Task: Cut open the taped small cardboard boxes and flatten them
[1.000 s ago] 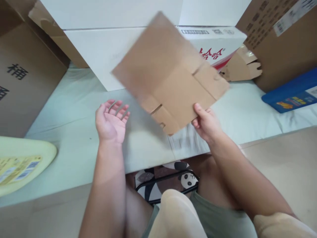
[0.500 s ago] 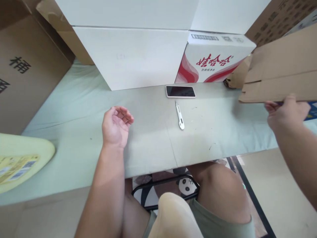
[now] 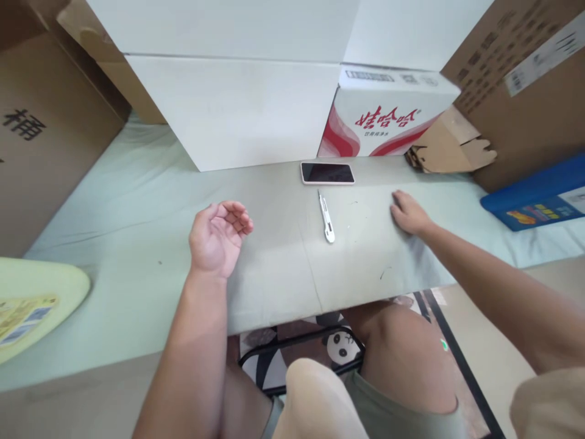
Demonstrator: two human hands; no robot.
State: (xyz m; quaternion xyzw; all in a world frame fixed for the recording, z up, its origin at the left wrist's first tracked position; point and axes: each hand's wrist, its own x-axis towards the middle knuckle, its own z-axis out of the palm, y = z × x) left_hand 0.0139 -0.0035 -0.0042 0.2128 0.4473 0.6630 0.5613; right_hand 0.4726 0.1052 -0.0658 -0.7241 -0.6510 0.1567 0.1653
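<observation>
My left hand (image 3: 221, 238) rests palm up on the pale green cloth, fingers loosely curled and nothing in it. My right hand (image 3: 408, 213) lies low over the cloth on the right, back upward, its thumb and forefinger apart. I see nothing held there, though the other fingers are mostly hidden. Between the two hands lies a white utility knife (image 3: 326, 216), its tip pointing away from me. Just beyond the knife is a phone (image 3: 327, 174) with a dark screen and a pale pink edge.
White cartons (image 3: 237, 110) and a red-and-white printed box (image 3: 372, 119) stand at the back. A folded cardboard piece (image 3: 450, 146), a large brown carton (image 3: 525, 91) and a blue package (image 3: 543, 198) are at right. A yellow jug (image 3: 41, 305) and another brown carton (image 3: 50, 146) are at left.
My right hand has let go of the flat cardboard sheet and moved left, down to the cloth. That sheet is out of view. My left hand has hardly moved.
</observation>
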